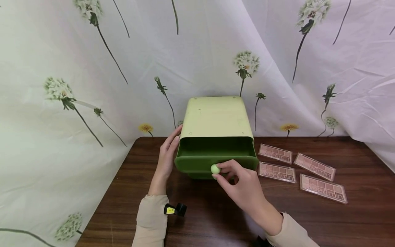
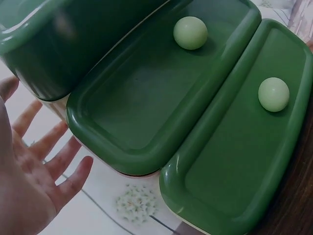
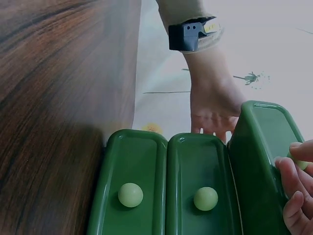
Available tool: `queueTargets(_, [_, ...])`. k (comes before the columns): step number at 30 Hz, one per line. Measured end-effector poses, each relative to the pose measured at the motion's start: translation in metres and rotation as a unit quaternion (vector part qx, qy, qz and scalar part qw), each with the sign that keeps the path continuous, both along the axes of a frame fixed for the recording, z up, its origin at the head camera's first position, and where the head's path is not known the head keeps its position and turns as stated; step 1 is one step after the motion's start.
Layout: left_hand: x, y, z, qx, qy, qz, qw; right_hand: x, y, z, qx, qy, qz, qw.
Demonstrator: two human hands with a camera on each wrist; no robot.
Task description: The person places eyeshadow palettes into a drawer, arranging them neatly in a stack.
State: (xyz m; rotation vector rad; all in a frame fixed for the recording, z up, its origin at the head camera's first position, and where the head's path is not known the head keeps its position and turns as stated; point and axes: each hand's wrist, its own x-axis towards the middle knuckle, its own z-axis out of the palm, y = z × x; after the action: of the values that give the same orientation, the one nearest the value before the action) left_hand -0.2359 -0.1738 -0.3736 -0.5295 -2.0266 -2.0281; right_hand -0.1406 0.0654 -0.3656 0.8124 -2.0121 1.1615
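Observation:
A small drawer cabinet (image 1: 216, 116) with a pale yellow-green shell and dark green drawers stands on the table. Its top drawer (image 1: 192, 164) is pulled out, and the visible part of its inside is bare. My right hand (image 1: 243, 183) pinches that drawer's round light-green knob (image 1: 215, 168) between thumb and fingers. At the cabinet's left side my left hand (image 1: 166, 156) rests with fingers extended. In the left wrist view, the middle drawer (image 2: 137, 98) and the bottom drawer (image 2: 225, 171) sit pushed in, each with a round knob.
Several pink eyeshadow palettes (image 1: 323, 188) in clear cases lie on the brown wood table (image 1: 203, 223), right of the cabinet. Behind hangs a white cloth (image 1: 210, 61) printed with dandelions. A black wrist camera (image 1: 180, 209) is strapped at my left sleeve.

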Motion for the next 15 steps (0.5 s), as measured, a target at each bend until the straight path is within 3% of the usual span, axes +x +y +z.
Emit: queueTargets(15, [-0.002,0.001,-0.001,-0.012,0.009,0.011,0.9998,0.013,0.004,-0.001,0.026,0.043,-0.009,0.9987])
